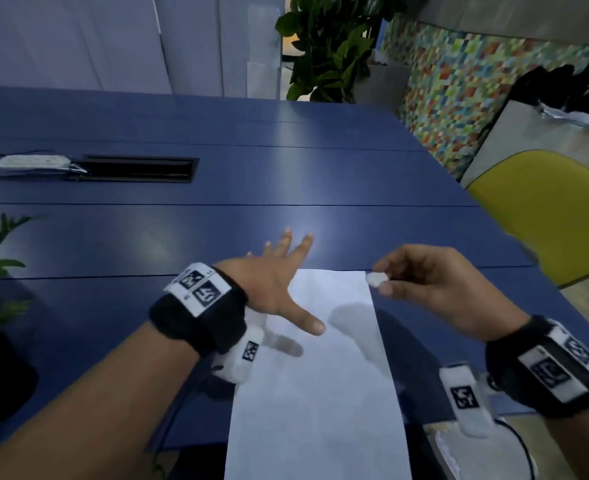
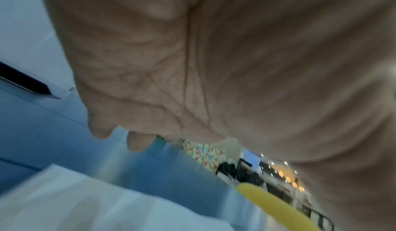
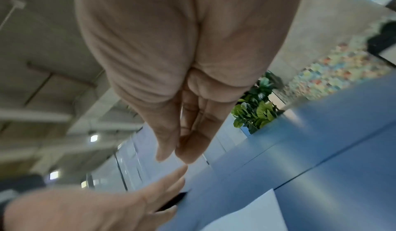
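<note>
In the head view, the left hand (image 1: 272, 289) was seen spread wide, fingers straight and nothing held, over the far left corner of a white sheet of paper (image 1: 320, 393) laid on the blue table (image 1: 182, 237). A separate thumb shadow suggested that the hand was raised clear of the sheet. A small white lump (image 1: 376, 279), possibly an eraser, was pinched between thumb and fingertips of the right hand (image 1: 435, 282) just above the sheet's far right corner. The sheet's near end was seen hanging past the table edge. In the blurred left wrist view, only the open left hand (image 2: 214, 65) above paper and table could be made out. In the right wrist view, the right hand's fingers (image 3: 199, 133) were drawn together at the tips and the lump was hidden. Were rubbing begun with the sheet unpinned, it could be dragged, creased or pulled off the edge. The lump could also be dropped from so slight a pinch.
</note>
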### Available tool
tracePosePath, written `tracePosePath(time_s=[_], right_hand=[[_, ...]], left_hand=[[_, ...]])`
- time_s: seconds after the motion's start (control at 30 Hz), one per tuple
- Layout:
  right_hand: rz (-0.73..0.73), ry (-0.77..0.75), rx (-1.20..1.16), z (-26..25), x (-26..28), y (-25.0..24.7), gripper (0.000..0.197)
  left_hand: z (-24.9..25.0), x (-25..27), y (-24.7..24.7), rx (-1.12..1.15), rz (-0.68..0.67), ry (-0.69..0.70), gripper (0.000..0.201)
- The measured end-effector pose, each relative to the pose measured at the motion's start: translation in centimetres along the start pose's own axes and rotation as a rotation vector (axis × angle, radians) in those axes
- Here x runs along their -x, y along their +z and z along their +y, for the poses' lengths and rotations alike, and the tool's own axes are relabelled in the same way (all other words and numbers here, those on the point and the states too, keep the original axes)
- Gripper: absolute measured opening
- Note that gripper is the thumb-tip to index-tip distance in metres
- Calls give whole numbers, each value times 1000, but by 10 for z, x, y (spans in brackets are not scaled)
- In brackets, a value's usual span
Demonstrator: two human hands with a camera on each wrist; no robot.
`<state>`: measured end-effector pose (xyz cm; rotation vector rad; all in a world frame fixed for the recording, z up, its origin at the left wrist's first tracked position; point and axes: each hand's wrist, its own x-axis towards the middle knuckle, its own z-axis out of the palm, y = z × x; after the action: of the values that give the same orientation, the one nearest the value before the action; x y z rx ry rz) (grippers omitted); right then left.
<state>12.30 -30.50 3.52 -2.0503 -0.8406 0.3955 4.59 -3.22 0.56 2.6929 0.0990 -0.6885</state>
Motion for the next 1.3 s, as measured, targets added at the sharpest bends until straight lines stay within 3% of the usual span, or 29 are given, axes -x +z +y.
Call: tracePosePath(time_s=[0.1,0.3,0.47,0.63,0.77,0.87,1.07,1.2,1.3], right_hand=[[-26,18,-218,-5,19,2,22],[-49,23,-254,-1,16,16,21],[-103,35,-113,1,-3,36,18],[-219,-47,273,3,-39,67,18],[-337,-122,491,-5,-54,94,19],[-344,-137,623,-9,-63,104,19],[-444,-221,696,-18,-55,115,18],[-361,-159,746,-15,-66,106,24],[-400,-194,734,-17,-57,113,18]], left_hand=[[-32,15,1,-79,-10,-8,148],[-56,26,31,-154,-88,14,130],[-52,24,43,-205,-20,21,129],[-40,21,54,-254,52,21,129],[-44,20,54,-248,32,-38,132],[-44,20,55,-258,24,-76,139],[-46,16,55,-213,11,-140,148],[-46,15,54,-223,2,-149,148],[-45,15,54,-219,-4,-153,148]])
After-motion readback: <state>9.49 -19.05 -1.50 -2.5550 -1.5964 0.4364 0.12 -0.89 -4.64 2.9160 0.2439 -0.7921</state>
